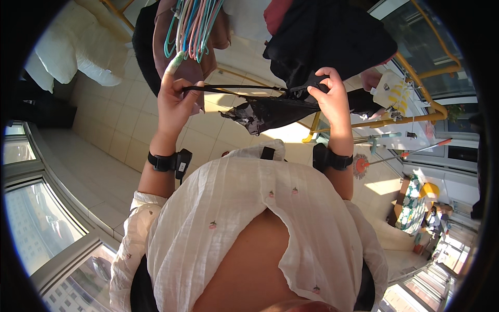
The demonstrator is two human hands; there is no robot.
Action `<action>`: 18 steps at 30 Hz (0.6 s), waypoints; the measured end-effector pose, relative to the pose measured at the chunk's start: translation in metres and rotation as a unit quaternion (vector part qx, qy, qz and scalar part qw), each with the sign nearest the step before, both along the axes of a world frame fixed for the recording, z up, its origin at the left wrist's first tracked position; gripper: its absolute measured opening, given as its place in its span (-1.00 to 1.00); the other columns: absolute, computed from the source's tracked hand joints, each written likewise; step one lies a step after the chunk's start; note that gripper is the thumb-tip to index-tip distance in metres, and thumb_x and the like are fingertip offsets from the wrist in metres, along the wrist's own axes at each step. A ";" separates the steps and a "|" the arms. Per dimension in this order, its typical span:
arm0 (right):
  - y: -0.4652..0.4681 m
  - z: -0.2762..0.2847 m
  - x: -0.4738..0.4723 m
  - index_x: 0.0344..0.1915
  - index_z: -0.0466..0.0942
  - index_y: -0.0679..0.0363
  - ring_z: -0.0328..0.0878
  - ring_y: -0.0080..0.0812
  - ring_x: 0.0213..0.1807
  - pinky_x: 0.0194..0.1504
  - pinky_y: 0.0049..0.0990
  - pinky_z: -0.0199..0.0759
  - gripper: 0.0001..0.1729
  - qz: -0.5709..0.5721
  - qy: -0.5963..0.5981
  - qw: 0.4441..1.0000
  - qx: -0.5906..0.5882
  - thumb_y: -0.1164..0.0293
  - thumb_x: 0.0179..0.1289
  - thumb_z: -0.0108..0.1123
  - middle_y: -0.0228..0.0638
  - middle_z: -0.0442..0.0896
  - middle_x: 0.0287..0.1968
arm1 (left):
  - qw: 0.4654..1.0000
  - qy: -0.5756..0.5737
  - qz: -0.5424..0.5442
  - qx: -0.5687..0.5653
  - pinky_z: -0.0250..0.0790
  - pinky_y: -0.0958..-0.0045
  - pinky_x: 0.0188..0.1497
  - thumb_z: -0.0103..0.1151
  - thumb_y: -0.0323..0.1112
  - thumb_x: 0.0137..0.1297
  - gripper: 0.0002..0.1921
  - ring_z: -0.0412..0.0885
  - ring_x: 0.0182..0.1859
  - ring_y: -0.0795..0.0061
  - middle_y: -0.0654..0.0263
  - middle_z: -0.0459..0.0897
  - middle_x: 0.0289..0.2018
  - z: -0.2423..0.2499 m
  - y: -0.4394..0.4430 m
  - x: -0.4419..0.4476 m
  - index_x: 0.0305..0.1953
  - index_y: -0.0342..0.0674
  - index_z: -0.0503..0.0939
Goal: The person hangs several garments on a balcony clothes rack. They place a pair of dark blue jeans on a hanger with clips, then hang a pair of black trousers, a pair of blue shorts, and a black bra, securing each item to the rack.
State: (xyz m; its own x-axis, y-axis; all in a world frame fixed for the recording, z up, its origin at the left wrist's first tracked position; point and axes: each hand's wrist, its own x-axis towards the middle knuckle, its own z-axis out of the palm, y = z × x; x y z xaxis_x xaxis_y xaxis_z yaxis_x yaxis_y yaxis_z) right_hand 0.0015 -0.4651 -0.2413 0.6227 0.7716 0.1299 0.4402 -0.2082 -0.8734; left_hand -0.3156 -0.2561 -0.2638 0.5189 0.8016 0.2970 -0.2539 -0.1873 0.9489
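Note:
Between my hands a black strappy garment with lace trim (269, 113), perhaps a camisole, hangs in the air. My left hand (175, 99) pinches the end of its thin black straps (234, 88) between thumb and bent fingers. The index finger of that hand, wrapped in a white and green covering, points up at the lower ends of several coloured hangers (193, 33). My right hand (331, 93) grips the gathered black fabric at the other end, which hides part of the garment. The straps are stretched nearly level from hand to hand.
Mauve cloth (163, 39) hangs behind the hangers, and a large black garment (323, 39) hangs beyond my right hand. A yellow rail (413, 119) runs at right, above a mop (361, 165). White bulky bundles (78, 50) are at upper left. Windows (43, 222) line the left side.

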 end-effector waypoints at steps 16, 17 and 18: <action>0.038 0.006 -0.054 -0.13 0.74 0.26 0.37 -0.28 0.33 0.31 -0.29 0.29 -0.67 0.353 -0.086 0.930 0.056 0.19 0.45 0.34 -0.33 0.69 0.09 | 0.979 -0.010 -0.203 0.016 0.34 0.65 -0.20 0.21 -0.55 0.43 -0.48 0.46 -0.32 0.72 0.43 0.53 -0.33 0.117 -0.014 0.075 0.38 -0.34 0.37; 0.038 0.010 -0.055 -0.12 0.72 0.31 0.44 -0.30 0.25 0.27 -0.32 0.34 -0.71 0.361 0.036 0.932 0.021 0.27 0.47 0.31 -0.30 0.70 0.04 | 0.979 -0.025 -0.202 0.000 0.31 0.65 -0.23 0.19 -0.56 0.41 -0.50 0.43 -0.34 0.72 0.44 0.53 -0.35 0.117 -0.013 0.077 0.35 -0.33 0.39; 0.037 0.013 -0.057 -0.11 0.69 0.36 0.52 -0.33 0.16 0.23 -0.36 0.38 -0.75 0.372 0.149 0.916 -0.015 0.35 0.48 0.27 -0.27 0.71 -0.01 | 0.979 -0.038 -0.201 -0.016 0.28 0.65 -0.27 0.17 -0.56 0.40 -0.52 0.41 -0.36 0.73 0.44 0.53 -0.36 0.117 -0.011 0.079 0.33 -0.33 0.42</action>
